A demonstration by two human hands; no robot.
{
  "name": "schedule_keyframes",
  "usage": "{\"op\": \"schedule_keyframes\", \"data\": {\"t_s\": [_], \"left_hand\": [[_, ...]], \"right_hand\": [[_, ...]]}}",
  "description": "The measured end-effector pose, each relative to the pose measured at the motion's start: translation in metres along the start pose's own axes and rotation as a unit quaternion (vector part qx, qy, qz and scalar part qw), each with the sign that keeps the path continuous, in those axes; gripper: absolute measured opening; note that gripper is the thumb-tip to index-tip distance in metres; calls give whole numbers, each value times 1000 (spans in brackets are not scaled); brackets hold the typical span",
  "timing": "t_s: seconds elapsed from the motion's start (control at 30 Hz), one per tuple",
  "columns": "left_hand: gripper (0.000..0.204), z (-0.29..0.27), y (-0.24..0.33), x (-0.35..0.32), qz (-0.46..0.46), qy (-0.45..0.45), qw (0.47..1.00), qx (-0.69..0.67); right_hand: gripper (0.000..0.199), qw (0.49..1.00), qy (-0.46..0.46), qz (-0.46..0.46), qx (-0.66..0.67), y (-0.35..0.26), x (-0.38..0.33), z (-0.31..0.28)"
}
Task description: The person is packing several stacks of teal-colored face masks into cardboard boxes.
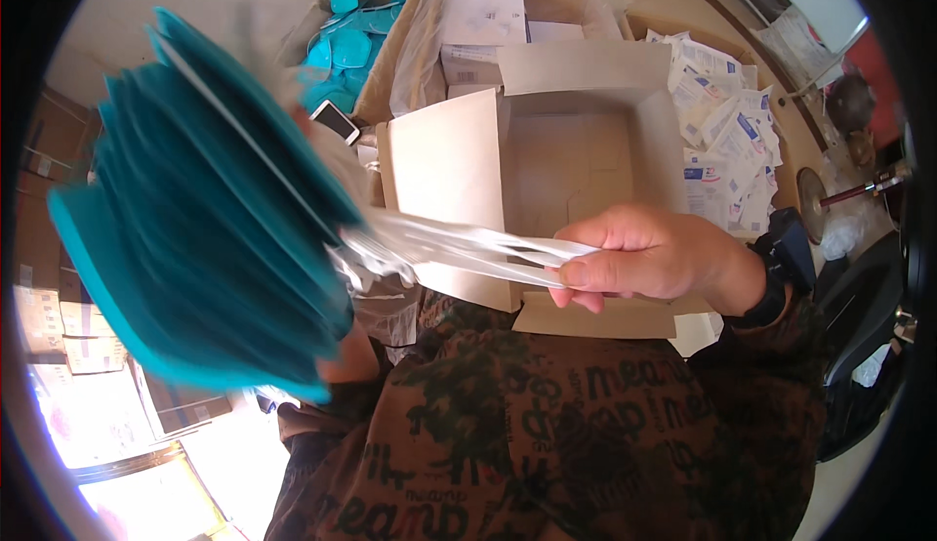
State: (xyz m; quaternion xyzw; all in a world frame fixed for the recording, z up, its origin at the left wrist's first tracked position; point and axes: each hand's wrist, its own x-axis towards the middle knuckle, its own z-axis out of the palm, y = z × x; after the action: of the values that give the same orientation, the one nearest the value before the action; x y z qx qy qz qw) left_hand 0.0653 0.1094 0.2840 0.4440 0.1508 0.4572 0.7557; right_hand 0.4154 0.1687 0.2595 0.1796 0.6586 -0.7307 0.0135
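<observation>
Pinching thin, flat white straps [478, 238] drawn out from a thick, blurred stack of teal folded pieces [205, 228]

The bare right hand [649, 258] presses thumb and bent index finger together on the far ends of the straps, with no gap between the two where they meet; the other fingers curl underneath. A black wrist device [786, 248] sits at that wrist. The left hand is mostly hidden behind the stack, with only skin near the left wrist [356, 360] showing below its right-hand edge, so I cannot tell how its fingers are set.

The stack is raised at the left of the view, well apart from the right hand and bridged to it by the straps. It is tilted: the long edges of the pieces run from upper left down to lower right, and the layers are ranged from lower left to upper right. The straps leave its right side and run almost level, dropping slightly towards the pinch, fairly straight and bunched near the stack.

Behind the straps stands an open brown cardboard box [571, 150], its flaps folded outward. Beyond it on the left are loose teal cupped masks [346, 48] and a white-faced, dark-edged phone [335, 122]; on the right lies a heap of white printed packets [727, 141]
</observation>
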Motion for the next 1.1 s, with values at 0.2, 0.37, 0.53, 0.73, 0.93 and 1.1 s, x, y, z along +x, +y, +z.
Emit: {"op": "schedule_keyframes", "data": {"t_s": [0.2, 0.37, 0.53, 0.73, 0.93, 1.1], "left_hand": [[57, 45, -33, 19, -138, -45, 877, 458], [44, 107, -32, 43, -212, -50, 706, 674], [33, 91, -33, 34, -96, -40, 549, 829], [38, 73, -30, 4, -45, 3, 528, 848], [42, 58, -41, -17, -36, 33, 531, 846], [40, 50, -39, -20, 4, 58, 477, 877]], "right_hand": [[23, 973, 12, -88, -211, -8, -6, -16], [20, 930, 15, -153, -333, -30, -5, 3], [23, 929, 32, -59, -363, -46, -7, 1], [25, 964, 27, -32, -262, -36, -46, 11], [25, 979, 25, 6, -203, -26, -80, 18], [24, 979, 30, 60, -194, -36, -97, 22]]}}
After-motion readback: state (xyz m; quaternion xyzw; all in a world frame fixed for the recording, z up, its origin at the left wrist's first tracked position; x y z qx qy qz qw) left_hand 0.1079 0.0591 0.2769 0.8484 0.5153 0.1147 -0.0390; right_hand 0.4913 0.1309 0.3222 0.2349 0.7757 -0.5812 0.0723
